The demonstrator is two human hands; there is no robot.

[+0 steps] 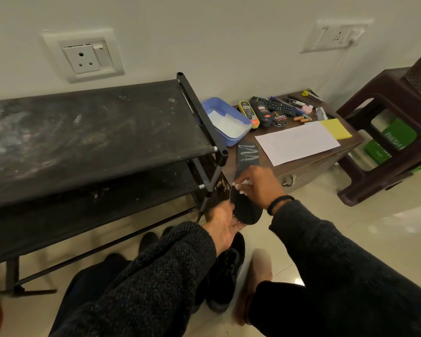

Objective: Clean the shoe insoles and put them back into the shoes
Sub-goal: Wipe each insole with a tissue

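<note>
A dark insole [247,159] with a pale zigzag print at its far end is held up in front of me. My left hand [223,223] grips its near, rounded end from the left and below. My right hand [259,184] pinches a small white wipe [241,184] and presses it on the middle of the insole. Below my arms a black shoe [225,276] stands on the tiled floor; a second shoe cannot be made out.
A black fabric shoe rack [95,132] fills the left. A low brown table [309,159] carries a blue tub [225,122] of white tissue, polish tins, a remote, white paper and a yellow pad. A dark plastic stool [387,132] stands right. My bare foot [255,285] rests on the floor.
</note>
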